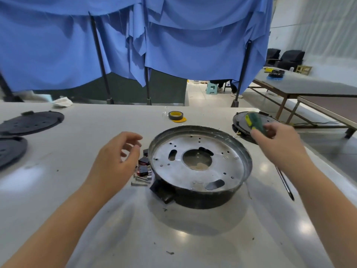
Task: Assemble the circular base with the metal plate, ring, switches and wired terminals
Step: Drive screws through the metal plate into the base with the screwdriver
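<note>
**Right hand grips screwdriver; plate seated, switches and screws still loose**

Gripping the green-and-yellow handle of a screwdriver (pixel 255 122), the right hand (pixel 274 136) is raised beyond the far right edge of the assembly, fingers curled round the handle; the tool's tip is not visible. The left hand (pixel 117 157) holds nothing: its fingers are loosely curled and spread, hovering just left of the loose parts without touching them.

Nearest the person, the circular base (pixel 201 196) sits on the white table (pixel 77 219), its dark side wall and a black tab facing the camera. The metal plate (pixel 195 161) lies inside the base, apparently seated flat, with its centre hole and two oblong slots open. The ring (pixel 248 161) appears to be the raised rim around the plate. No screw heads can be made out in the plate's holes.

Just beside the left rim lie the switches (pixel 144 167), small black and red blocks, and below them several screws (pixel 140 181). No wired terminals can be identified. A second, thin dark tool (pixel 285 183) lies on the table to the right of the base.

Judged progress: early. Plate and ring are positioned; fastening, fitting the switches and connecting the terminals appear to remain.

Further off are a tape roll (pixel 176 115), black discs (pixel 31 122) at far left, another dark round part (pixel 243 125) behind the right hand, and blue cloth (pixel 173 45) hung behind.
</note>
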Demonstrator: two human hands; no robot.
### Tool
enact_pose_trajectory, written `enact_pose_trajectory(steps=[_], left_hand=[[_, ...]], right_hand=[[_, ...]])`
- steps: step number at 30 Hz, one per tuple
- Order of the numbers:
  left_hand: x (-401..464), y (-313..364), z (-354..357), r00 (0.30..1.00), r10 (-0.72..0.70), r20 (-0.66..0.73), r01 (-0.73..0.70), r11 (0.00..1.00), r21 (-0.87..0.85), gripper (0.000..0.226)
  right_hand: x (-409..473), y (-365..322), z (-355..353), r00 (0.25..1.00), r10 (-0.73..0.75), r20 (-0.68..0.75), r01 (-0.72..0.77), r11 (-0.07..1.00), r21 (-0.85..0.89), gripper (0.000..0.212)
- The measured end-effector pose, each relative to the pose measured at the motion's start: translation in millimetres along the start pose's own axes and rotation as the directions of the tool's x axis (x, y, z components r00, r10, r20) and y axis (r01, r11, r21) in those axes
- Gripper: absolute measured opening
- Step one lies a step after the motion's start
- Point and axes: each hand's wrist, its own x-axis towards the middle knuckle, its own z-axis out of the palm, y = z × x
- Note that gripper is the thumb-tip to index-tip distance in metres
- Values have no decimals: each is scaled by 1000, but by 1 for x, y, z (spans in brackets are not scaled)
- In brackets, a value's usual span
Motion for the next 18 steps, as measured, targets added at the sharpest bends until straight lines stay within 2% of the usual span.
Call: enact_pose_trajectory(steps=[3, 7, 14, 18], left_hand=[[2, -17, -8, 970, -172, 171, 162, 984, 74, 17], [-4, -27, -7, 908, -215, 359, 145, 967, 211, 15], [-9, -40, -11, 825, -276, 494, 88, 925, 370, 16], [-10, -43, -11, 818, -272, 507, 64, 919, 389, 17]], right_hand=[[-11, -27, -1, 988, -145, 60, 145, 989, 6, 18], [-27, -51, 20, 931, -237, 278, 263, 963, -58, 30], [-50, -55, 58, 859, -317, 402, 414, 892, -182, 35], [-53, -51, 64, 856, -311, 413, 424, 880, -215, 32]])
